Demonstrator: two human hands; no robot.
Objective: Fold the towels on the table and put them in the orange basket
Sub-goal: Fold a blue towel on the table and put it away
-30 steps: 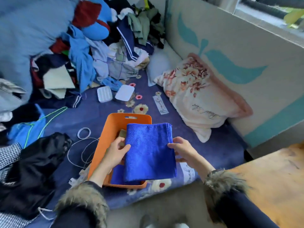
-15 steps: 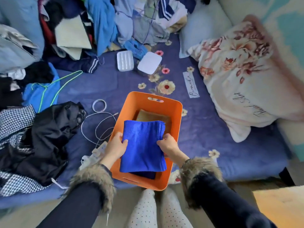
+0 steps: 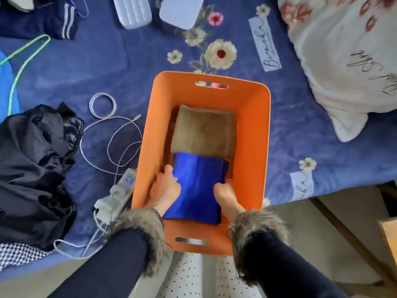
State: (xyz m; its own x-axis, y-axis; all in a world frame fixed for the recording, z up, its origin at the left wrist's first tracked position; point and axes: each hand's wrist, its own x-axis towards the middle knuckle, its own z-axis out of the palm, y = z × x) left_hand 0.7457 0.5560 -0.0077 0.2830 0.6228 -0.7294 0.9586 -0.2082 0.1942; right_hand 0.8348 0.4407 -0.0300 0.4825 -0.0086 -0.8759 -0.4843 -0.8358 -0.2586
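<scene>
Gripping the folded blue towel (image 3: 197, 190) by its two side edges, the left hand (image 3: 164, 189) and right hand (image 3: 225, 195) hold it inside the orange basket (image 3: 255, 136), a brown towel (image 3: 204, 132) lying just beyond their fingertips.

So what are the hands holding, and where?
The blue towel, folded, inside the basket. The left hand grips its left edge, the right hand its right edge.

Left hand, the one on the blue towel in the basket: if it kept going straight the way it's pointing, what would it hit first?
Probably the brown towel. The left hand points toward the far end of the orange basket, alongside the blue towel, and the brown one lies just beyond; depth is hard to judge.
</scene>
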